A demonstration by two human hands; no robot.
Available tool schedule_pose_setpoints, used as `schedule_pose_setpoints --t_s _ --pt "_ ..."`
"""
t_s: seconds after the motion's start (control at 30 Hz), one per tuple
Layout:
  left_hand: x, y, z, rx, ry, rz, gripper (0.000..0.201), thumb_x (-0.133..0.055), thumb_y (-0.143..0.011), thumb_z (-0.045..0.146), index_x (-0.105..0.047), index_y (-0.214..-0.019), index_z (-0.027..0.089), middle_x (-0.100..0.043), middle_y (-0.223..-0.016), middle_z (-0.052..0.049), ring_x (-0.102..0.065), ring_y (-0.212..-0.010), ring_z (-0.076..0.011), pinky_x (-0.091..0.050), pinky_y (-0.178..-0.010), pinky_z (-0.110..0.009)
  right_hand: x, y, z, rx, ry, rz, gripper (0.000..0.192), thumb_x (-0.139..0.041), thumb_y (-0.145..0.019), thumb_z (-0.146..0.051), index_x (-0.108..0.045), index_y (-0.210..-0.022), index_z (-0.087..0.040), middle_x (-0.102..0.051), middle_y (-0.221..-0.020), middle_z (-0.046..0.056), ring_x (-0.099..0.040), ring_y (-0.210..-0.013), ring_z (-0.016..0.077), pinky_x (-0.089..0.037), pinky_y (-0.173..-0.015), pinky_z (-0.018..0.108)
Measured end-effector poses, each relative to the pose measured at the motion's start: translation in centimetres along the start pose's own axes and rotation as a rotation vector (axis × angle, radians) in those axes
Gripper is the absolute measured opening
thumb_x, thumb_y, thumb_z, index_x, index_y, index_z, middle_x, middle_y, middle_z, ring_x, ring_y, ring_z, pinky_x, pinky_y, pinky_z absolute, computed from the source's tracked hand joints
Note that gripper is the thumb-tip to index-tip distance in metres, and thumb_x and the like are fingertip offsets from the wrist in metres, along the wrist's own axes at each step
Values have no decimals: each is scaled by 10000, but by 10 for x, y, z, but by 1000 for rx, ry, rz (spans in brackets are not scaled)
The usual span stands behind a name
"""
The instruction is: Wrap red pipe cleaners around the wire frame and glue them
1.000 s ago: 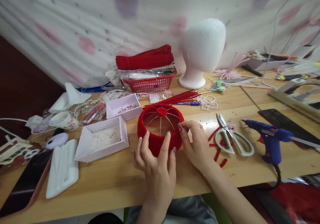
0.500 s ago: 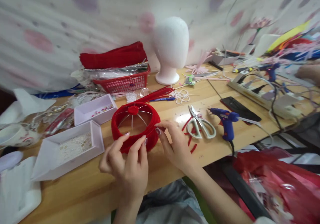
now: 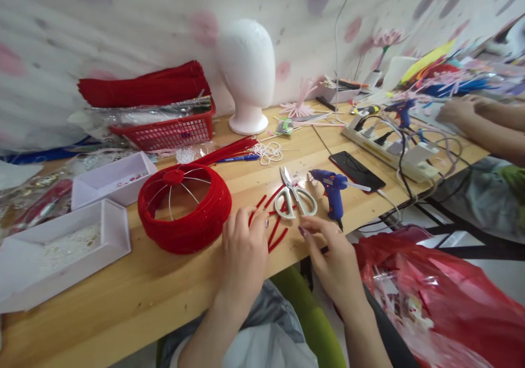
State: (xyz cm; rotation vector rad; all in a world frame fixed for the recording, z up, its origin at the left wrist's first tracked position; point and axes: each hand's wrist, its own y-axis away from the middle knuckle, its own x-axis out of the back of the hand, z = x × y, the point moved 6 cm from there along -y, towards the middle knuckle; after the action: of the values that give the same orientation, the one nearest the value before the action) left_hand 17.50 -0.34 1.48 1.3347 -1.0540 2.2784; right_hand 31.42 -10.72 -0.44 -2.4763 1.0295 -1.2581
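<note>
The round red fuzzy frame (image 3: 186, 223), wound with red chenille strips over white wire spokes, stands on the table, and neither hand grips it. Just right of it my left hand (image 3: 246, 242) lies palm down, fingers loosely bent, beside several short red chenille pieces (image 3: 279, 240). My right hand (image 3: 334, 253) hovers at the table edge with thumb and fingers slightly apart, close to the handles of white-handled scissors (image 3: 295, 198). The scissors lie partly on the red pieces. Right of them is a blue hot glue gun (image 3: 333, 190).
White trays (image 3: 117, 220) with beads sit at left. Behind are a red basket (image 3: 168, 130), a white foam head (image 3: 248, 78), and red stems with a blue pen (image 3: 238, 158). A phone (image 3: 356, 170) and power strip (image 3: 389, 152) lie right. Another person's hands (image 3: 463, 111) work far right.
Both hands have left the red frame and moved right, towards the red pieces and scissors. The view has turned right, showing more of the other person's hands.
</note>
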Motion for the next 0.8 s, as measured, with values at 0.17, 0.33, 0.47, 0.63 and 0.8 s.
schedule_pose_setpoints --t_s 0.17,0.33,0.47,0.63,0.8 --pt "-25 -17 3 43 -91 -141 136 -567 -959 140 -693 -988 184 -650 -1041 -107 -591 -976 -284 -527 -858 -437 -26 -12 -3 73 57 -76 210 -526 -975 -208 -683 -1115 -204 -680 -958 90 -633 -880 257 -505 -780 369" --pt "-32 -21 2 58 -168 -215 151 -526 -967 115 -668 -932 153 -651 -1001 -107 -580 -966 -279 -498 -875 -434 -34 -20 8 37 74 -65 205 -474 -992 -203 -678 -968 -195 -678 -948 105 -636 -829 258 -475 -745 365" --pt "-18 -13 -7 72 -203 -239 209 -457 -984 104 -648 -914 156 -652 -994 -117 -585 -965 -296 -491 -834 -431 -28 -20 15 -12 78 -46 158 -497 -973 -215 -648 -932 -191 -662 -918 92 -632 -771 238 -452 -693 338" --pt "-3 9 -26 129 -158 -216 206 -452 -976 91 -599 -864 183 -671 -871 -69 -637 -848 -237 -504 -762 -353 -7 -10 2 -70 86 -29 136 -521 -975 -274 -601 -891 -205 -606 -756 20 -584 -650 190 -418 -629 300" --pt "6 26 -36 167 -33 -107 196 -429 -988 105 -576 -893 195 -694 -831 -58 -692 -800 -225 -519 -676 -318 -13 -1 -19 -73 113 -221 134 -535 -966 -277 -624 -885 -216 -649 -851 34 -615 -728 192 -426 -658 300"
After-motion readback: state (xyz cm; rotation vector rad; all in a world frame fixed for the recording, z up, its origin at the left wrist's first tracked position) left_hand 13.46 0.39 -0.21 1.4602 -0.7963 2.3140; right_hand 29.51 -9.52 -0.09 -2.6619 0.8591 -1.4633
